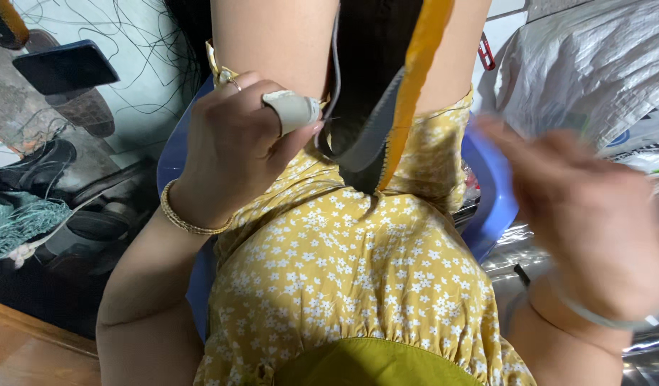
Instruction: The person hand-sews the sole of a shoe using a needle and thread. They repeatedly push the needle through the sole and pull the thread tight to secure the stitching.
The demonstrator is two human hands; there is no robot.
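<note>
I see matt yellow cotton-like cloth with small white flowers, the dress [343,271], soft and lightly creased. Just above the dress hangs a dark strip [365,136] of matt fabric with a smooth orange edge. My left hand [236,143] wears a rough, dull cloth wrap on the thumb and a glossy gold metal bangle [186,218]. Right of the dress, a crinkled shiny plastic sack [594,71] and a smooth blue plastic chair [494,186].

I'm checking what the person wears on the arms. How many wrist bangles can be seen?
2. A gold bangle circles the wrist of the left hand; a silvery bangle circles the wrist of the blurred right hand. Others may be hidden.
</note>
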